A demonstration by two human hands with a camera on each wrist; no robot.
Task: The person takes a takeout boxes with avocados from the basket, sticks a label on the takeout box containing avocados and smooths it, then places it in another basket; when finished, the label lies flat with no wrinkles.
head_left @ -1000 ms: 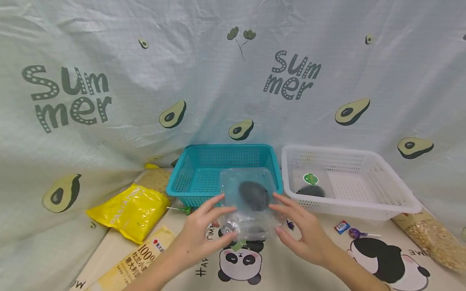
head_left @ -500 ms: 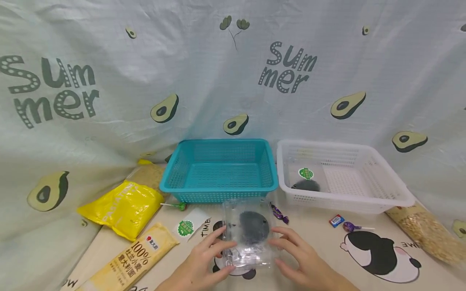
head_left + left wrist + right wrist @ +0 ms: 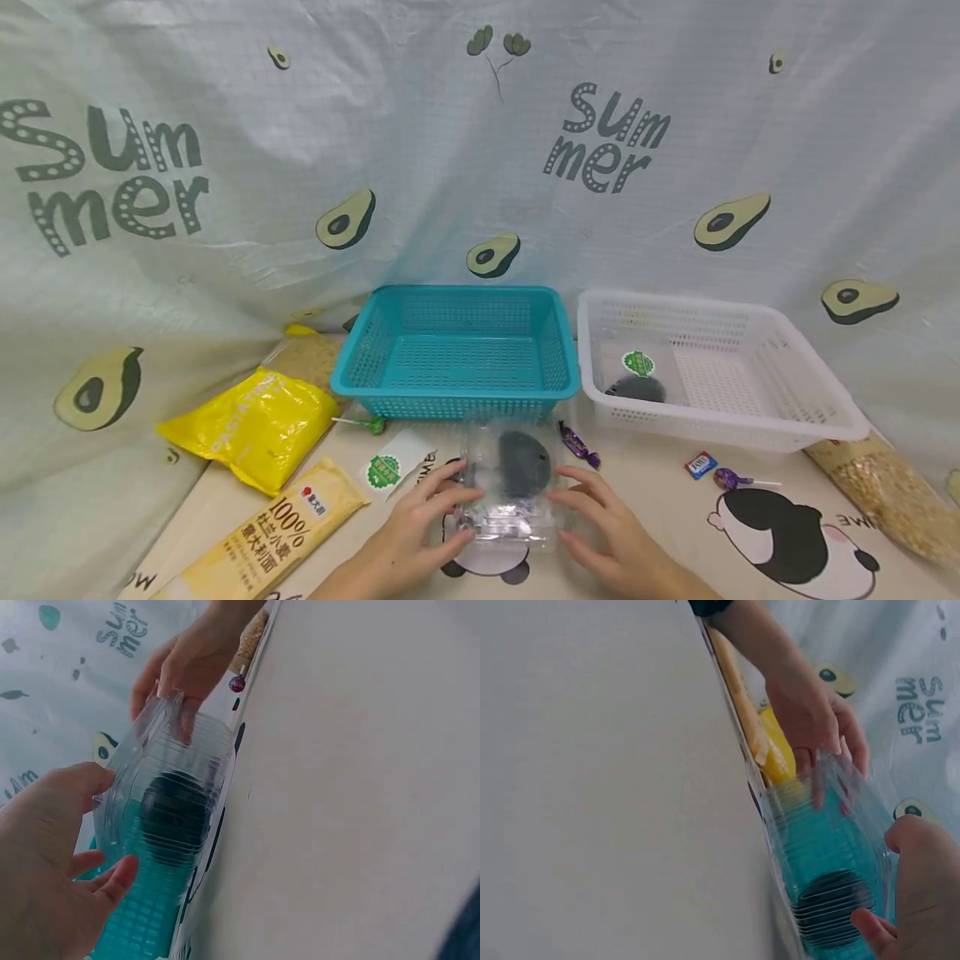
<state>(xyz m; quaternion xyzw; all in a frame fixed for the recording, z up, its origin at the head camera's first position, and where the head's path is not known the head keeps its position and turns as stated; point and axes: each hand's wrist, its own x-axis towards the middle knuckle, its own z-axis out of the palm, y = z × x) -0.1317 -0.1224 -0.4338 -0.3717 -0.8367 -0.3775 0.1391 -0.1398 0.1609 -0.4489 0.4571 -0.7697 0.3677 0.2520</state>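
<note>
Yellow pasta pouch (image 3: 255,433): toward ten o'clock of the clear plastic box (image 3: 513,527); it partly hides the bag behind it.
Spaghetti packet (image 3: 262,533): between eight and nine o'clock, its lower end cut off by the frame.
Sticker paper (image 3: 386,471): at nine o'clock, visible now beside the hand, not so a second ago.
Left hand (image 3: 416,525): grips the box's near-left side between thumb and fingers; its forearm runs out of frame.
Teal basket (image 3: 453,390): toward eleven o'clock. A second ago the box stood across its front wall in the head view.
Clear plastic box: lower now, over the panda print between both hands, so the work looks like placing or steadying rather than carrying. Base contact and whether the lid is fastened cannot be told through the glare.
Dark oval fruit (image 3: 525,464): inside the box, perhaps an avocado; ridged plastic blurs it.
Right hand (image 3: 611,529): grips the opposite side, thumb nearest six o'clock; some fingertips are lost behind plastic.
White basket (image 3: 757,417): at two o'clock, with a similar box half hidden by its front wall.
</note>
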